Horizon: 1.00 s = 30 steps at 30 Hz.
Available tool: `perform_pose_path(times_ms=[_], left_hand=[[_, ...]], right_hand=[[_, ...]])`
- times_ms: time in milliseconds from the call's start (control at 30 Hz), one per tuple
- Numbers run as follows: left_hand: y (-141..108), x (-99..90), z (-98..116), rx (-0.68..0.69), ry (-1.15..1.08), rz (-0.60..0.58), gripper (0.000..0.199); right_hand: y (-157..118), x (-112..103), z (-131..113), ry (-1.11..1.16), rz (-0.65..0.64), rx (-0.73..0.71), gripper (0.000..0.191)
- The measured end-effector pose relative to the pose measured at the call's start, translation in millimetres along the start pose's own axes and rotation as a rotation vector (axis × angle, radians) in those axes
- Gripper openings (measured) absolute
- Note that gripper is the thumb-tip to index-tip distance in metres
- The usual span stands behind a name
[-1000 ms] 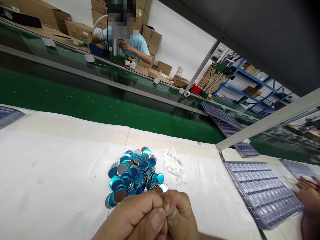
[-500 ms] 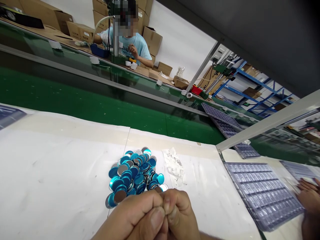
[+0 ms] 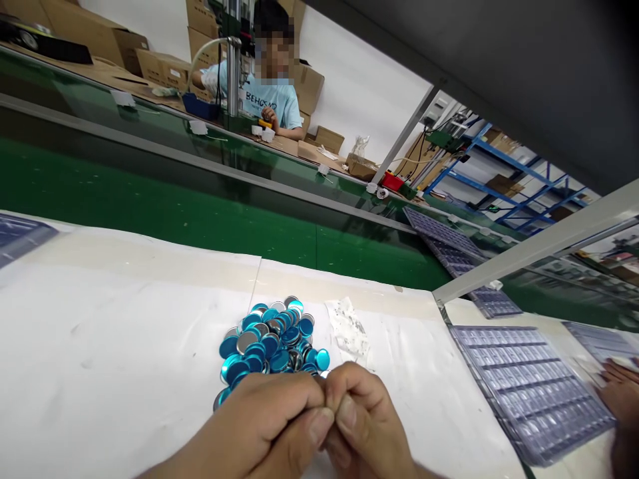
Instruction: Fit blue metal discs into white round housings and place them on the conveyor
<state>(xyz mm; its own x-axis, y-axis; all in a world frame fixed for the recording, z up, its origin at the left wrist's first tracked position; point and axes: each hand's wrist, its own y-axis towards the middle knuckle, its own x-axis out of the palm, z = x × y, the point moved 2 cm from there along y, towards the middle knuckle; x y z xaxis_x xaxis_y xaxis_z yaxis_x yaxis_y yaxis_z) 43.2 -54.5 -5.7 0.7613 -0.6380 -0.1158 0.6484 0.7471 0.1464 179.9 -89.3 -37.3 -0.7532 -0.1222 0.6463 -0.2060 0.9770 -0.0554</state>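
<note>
My left hand [image 3: 274,419] and my right hand [image 3: 367,419] meet fingertip to fingertip at the bottom middle of the head view. Both are closed in a pinch, thumbs against bent forefingers. Whatever they pinch is hidden behind the fingers. Just beyond them lies a heap of round metal discs [image 3: 269,344], some faced in shiny blue and some bare silver; my left hand covers its near edge. A crumpled white tissue [image 3: 348,330] with dark specks rests to the right of the heap.
Clear plastic trays with compartments [image 3: 532,392] lie at right, near another person's hand [image 3: 622,389]. A slanting metal post [image 3: 529,243] rises beside them. Beyond the white tabletop [image 3: 124,346] runs a green conveyor belt [image 3: 200,206]; a co-worker [image 3: 274,100] sits across it.
My hands have risen slightly and my right thumb has shifted, with the fingertips still together. Small white parts on the far belt have moved right. The co-worker has changed posture.
</note>
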Motion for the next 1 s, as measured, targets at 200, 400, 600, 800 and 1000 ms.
perform_pose_path(times_ms=[200,400,600,800,1000], left_hand=[[2,-20.0,2,0.35,0.357,0.119,0.029],[-1,-16.9,-2,0.459,0.432,0.111,0.049],[-3,-14.8,-6,0.44,0.411,0.101,0.046],[-2,-16.2,0,0.386,0.462,0.136,0.034],[-1,-11.5,-7,0.265,0.043,0.044,0.039]], right_hand=[[12,8,-10,0.195,-0.16,0.056,0.021],[13,11,-11,0.307,-0.263,0.177,0.025],[10,8,-6,0.382,-0.265,0.214,0.018],[6,5,-8,0.303,-0.197,0.224,0.014],[3,2,-11,0.079,-0.187,0.067,0.013]])
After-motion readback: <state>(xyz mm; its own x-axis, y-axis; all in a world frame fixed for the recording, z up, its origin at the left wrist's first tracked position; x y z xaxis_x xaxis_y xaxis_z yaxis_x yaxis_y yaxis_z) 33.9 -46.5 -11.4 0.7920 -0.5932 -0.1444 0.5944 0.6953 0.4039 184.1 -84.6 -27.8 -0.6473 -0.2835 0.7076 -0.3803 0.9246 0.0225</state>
